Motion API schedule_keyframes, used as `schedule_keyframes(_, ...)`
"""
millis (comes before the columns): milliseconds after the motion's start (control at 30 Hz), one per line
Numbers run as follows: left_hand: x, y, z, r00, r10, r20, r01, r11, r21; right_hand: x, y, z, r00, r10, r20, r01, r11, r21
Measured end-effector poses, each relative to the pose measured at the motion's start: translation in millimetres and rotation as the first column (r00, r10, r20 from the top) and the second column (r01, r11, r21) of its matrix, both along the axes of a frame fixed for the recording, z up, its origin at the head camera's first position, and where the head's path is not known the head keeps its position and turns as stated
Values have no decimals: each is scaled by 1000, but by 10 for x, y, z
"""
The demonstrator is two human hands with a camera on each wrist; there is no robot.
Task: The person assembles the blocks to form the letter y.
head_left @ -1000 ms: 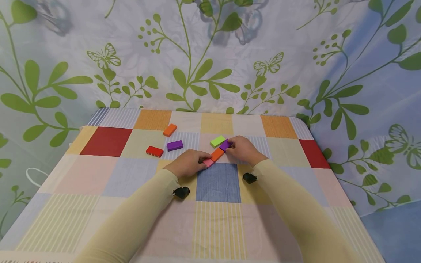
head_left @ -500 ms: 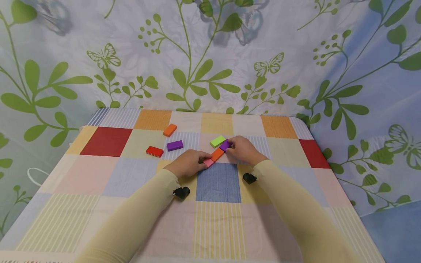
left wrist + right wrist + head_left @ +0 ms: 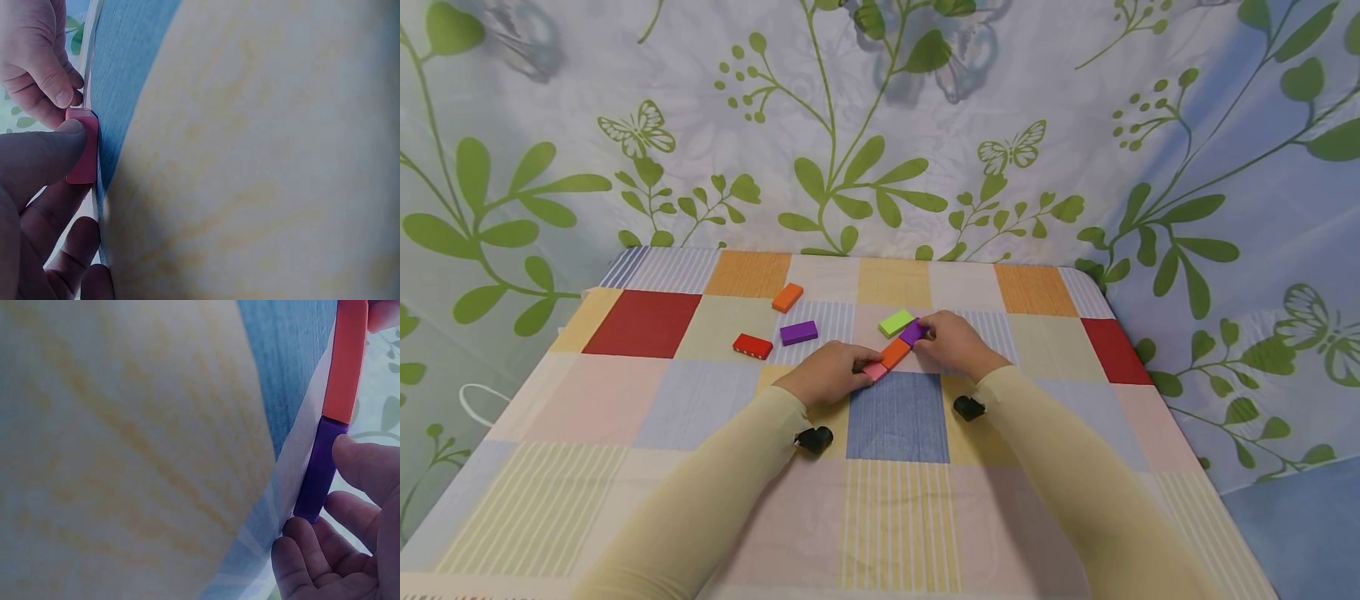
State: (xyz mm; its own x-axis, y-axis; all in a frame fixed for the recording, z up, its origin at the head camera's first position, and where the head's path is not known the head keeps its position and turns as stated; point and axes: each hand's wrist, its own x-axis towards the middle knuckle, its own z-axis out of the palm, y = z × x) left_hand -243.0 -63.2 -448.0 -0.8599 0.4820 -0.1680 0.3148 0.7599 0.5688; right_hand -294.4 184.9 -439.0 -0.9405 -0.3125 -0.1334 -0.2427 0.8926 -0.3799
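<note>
Three blocks lie end to end in a slanting row: a pink block nearest, an orange block in the middle and a purple block at the far end. My left hand pinches the pink block; in the left wrist view the thumb lies over it and a finger is at its lower end. My right hand holds the purple block by its far end, thumb on its side in the right wrist view. A lime green block lies close behind the row.
Left of the row on the patchwork cloth lie a second purple block, a second orange block and a red block with white dots. A leaf-patterned curtain hangs behind the table.
</note>
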Motion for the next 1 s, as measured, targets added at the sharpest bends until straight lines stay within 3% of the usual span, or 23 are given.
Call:
schedule_keyframes(433,20,-1,21,1000,0,6,0,1000,4,72,31,5,999,13,-33,-14,999,-29)
schedule_keyframes(767,25,0,9,1000,11,10,-11,1000,9,200,81,-22,991,129,-42,-129,992,-1)
schedule_keyframes(1000,25,0,-9,1000,1,-6,-1,1000,15,318,58,-6,971,234,-58,-230,971,60)
